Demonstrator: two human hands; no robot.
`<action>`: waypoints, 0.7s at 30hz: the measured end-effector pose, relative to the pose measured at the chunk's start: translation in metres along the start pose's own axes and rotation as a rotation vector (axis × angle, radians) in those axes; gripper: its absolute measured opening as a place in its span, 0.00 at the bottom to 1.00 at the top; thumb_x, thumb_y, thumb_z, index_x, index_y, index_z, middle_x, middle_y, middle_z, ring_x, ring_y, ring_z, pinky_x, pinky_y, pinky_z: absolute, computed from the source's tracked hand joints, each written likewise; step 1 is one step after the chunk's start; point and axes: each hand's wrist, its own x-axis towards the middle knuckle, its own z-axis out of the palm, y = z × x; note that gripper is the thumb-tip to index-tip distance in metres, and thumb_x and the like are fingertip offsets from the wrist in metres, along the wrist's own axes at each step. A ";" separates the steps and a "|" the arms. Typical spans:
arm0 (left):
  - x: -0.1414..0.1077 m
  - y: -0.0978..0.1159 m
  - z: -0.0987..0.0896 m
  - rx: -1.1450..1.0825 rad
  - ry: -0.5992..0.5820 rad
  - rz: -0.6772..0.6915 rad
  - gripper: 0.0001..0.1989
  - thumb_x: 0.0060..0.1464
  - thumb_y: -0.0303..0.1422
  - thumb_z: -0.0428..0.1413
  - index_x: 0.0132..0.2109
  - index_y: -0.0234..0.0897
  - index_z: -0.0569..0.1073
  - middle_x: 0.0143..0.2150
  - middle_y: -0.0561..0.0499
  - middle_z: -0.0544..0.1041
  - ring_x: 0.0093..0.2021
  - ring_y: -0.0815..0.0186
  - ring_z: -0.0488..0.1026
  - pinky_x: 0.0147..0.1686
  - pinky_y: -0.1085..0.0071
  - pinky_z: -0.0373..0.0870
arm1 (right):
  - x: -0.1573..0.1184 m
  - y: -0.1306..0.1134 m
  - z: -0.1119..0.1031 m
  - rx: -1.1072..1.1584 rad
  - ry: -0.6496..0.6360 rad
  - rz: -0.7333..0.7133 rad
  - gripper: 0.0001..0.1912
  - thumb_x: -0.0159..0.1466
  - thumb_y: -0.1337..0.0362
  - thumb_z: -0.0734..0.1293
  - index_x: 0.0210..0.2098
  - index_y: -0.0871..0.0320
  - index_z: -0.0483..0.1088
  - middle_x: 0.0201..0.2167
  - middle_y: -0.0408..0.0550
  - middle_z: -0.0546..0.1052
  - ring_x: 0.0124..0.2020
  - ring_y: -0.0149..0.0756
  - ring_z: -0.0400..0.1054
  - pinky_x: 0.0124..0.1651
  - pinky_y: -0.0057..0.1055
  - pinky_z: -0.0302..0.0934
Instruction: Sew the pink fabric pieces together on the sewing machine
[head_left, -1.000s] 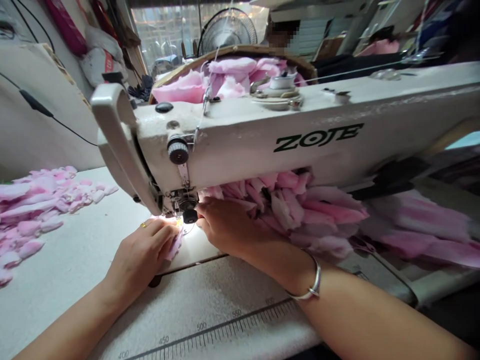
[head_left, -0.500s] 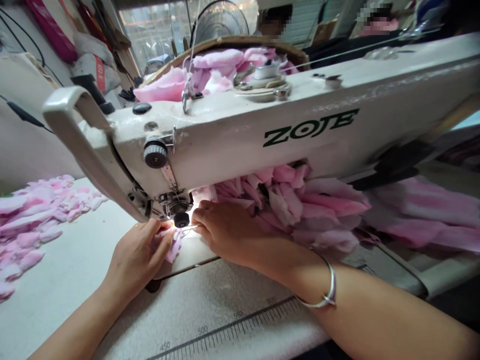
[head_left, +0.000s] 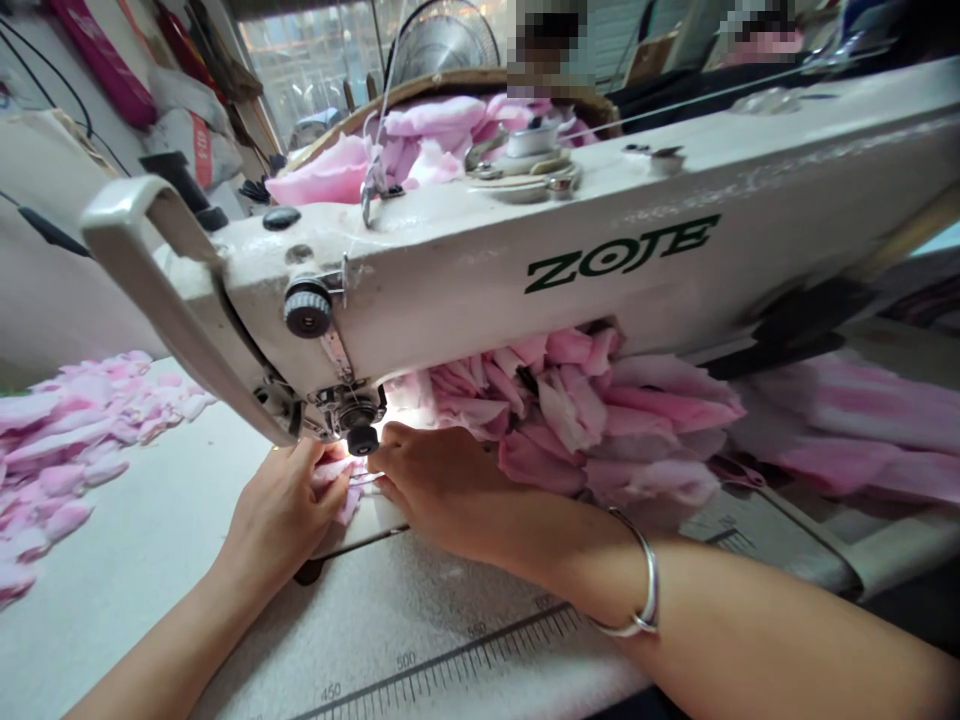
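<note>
My left hand (head_left: 277, 500) is closed on a small pink fabric piece (head_left: 348, 508) just in front of the needle area of a white sewing machine (head_left: 442, 300). My right hand (head_left: 442, 490) is pinched at the right of the presser area, with the fingers around the end of a thin white strip (head_left: 367, 478). This strip spans the short gap between both hands, over the pink fabric. A round black knob (head_left: 363, 440) above the fingertips partly hides the needle and presser foot. Bright lamp light falls on the spot between my hands.
Bunched pink fabric pieces (head_left: 570, 400) fill the space under the machine arm. More pink pieces (head_left: 67, 430) lie spread at the left of the table (head_left: 157, 510). A printed ruler scale (head_left: 450, 655) runs along the front. Behind stand a fabric-filled basket (head_left: 435, 85), a fan and people.
My right hand has come slightly left and toward me, closer to my left hand, bringing the thin strip over the pink fabric. My left hand has hardly moved.
</note>
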 end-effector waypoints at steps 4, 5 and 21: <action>-0.003 -0.001 0.001 0.007 0.025 0.073 0.06 0.58 0.36 0.50 0.39 0.39 0.67 0.36 0.49 0.71 0.33 0.61 0.69 0.33 0.65 0.67 | -0.003 0.004 -0.004 -0.003 0.006 -0.003 0.07 0.62 0.67 0.62 0.37 0.54 0.73 0.37 0.46 0.76 0.27 0.37 0.69 0.24 0.32 0.52; -0.004 -0.001 0.000 0.007 0.027 0.107 0.05 0.58 0.35 0.50 0.39 0.39 0.67 0.36 0.49 0.71 0.34 0.62 0.69 0.34 0.65 0.67 | -0.004 0.004 -0.004 -0.004 0.006 -0.007 0.07 0.62 0.67 0.63 0.37 0.54 0.73 0.37 0.46 0.76 0.26 0.36 0.68 0.23 0.31 0.51; -0.014 0.008 -0.011 0.072 0.052 0.368 0.09 0.64 0.31 0.45 0.47 0.38 0.69 0.44 0.48 0.71 0.43 0.63 0.68 0.42 0.66 0.67 | -0.001 0.014 -0.003 0.066 0.033 0.054 0.06 0.62 0.68 0.62 0.33 0.55 0.71 0.32 0.43 0.76 0.26 0.32 0.67 0.22 0.31 0.45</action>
